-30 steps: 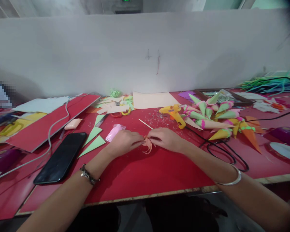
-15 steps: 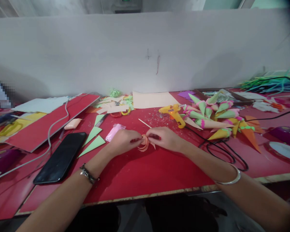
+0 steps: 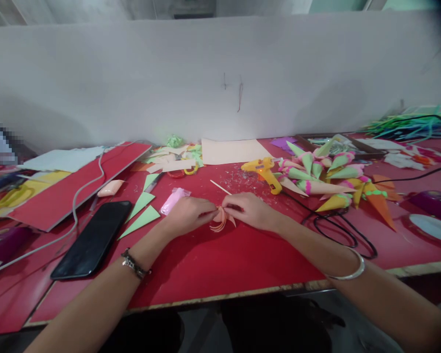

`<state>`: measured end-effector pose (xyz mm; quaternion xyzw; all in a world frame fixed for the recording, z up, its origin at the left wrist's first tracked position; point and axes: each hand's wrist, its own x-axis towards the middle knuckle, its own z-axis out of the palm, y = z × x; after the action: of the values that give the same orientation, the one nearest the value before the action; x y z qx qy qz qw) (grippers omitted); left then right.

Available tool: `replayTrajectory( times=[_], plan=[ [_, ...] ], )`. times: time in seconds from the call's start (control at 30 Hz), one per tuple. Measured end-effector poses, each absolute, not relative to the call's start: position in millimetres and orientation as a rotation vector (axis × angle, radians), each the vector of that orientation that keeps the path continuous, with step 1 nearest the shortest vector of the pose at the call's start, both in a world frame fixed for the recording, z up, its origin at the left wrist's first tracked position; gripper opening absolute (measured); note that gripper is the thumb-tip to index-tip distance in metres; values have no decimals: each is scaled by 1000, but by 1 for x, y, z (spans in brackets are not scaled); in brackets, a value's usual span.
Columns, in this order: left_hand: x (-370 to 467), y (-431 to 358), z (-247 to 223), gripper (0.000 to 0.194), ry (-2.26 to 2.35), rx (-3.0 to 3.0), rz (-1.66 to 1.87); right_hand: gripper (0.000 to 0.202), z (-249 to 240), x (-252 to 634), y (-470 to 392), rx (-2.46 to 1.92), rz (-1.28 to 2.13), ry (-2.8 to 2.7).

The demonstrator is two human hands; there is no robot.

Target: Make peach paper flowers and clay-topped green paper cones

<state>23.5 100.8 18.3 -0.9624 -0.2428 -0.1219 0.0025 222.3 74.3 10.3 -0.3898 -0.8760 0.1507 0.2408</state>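
Between my two hands is a small peach paper piece (image 3: 218,225) with curled strips, just above the red tabletop (image 3: 220,264). My left hand (image 3: 191,214) pinches its left side with thumb and forefinger. From the other side, my right hand (image 3: 250,211) pinches its upper right edge; the fingertips nearly meet. A pointed end of the paper sticks out below my right fingers. A thin pale stick (image 3: 219,187) lies just beyond my hands, partly behind the right one. Beside my left hand rests a pink packet (image 3: 174,200).
A yellow glue gun (image 3: 263,172) with a black cord lies right of centre, near a pile of paper cones (image 3: 316,171). Left are green paper triangles (image 3: 141,223), a black phone (image 3: 92,240) and a red board (image 3: 81,189). Peach sheets (image 3: 231,151) lie against the white partition (image 3: 150,78).
My fingers have closed in slightly around the peach paper, and its curled strips look more spread below them. The things on the table have stayed in place.
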Motion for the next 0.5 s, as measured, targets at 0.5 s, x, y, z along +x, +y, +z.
replayTrajectory(
  times=[0.5],
  plan=[
    [24,102,14,30,-831,-2972,-432,15,9,223,76,-1018,436,-2419]
  ],
)
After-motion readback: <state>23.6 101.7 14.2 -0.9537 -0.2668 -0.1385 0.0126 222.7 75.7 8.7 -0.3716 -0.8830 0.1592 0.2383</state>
